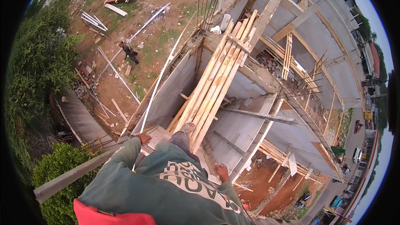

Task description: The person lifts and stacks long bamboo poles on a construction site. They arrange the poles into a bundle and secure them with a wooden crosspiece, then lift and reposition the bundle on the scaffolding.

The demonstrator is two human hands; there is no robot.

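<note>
My left hand (144,138) is closed around a long, thin white pole (157,89). The pole slants up and away along the outer wall, and its lower end passes between my sleeve and body. To the right of my body, my right hand (222,171) hangs with its fingers curled in; I see nothing in it. Between and ahead of both hands lies a walkway of several round wooden poles (216,79), spanning the gap between concrete walls. One of my feet (188,128) is on the near end of these poles.
Deep gaps drop between grey concrete walls (246,116) on both sides. A crosspiece (239,43) lies over the far poles, near a white pipe (225,22) and upright rebar (211,4). A grey beam (75,177) juts out left. Below, a person (129,52) walks on dirt.
</note>
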